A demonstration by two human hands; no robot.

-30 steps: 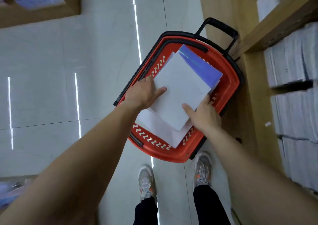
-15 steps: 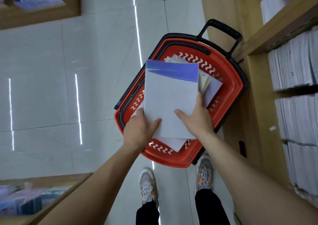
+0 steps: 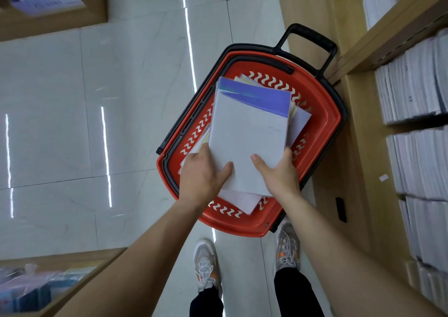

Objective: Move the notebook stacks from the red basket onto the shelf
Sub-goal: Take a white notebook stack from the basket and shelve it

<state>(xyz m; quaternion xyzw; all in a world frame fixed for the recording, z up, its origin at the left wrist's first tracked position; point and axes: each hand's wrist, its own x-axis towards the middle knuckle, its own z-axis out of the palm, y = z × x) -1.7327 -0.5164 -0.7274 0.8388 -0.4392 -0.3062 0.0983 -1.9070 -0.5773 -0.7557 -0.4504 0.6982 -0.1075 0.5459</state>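
A red basket with a black rim and handle stands on the floor beside the wooden shelf. Both hands hold a notebook stack, white with a purple band at its far end, lifted above the basket. My left hand grips its near left corner, thumb on top. My right hand grips the near right corner. More notebooks lie underneath in the basket, partly hidden by the held stack.
The shelf on the right is packed with white notebook rows on several levels. Two grey sneakers stand just behind the basket on the glossy white tile floor. Wooden display units sit at the upper left and lower left.
Both hands gripped the top stack in the basket, turned it square to me and raised it out of the basket. Over the last half second it stayed almost still.
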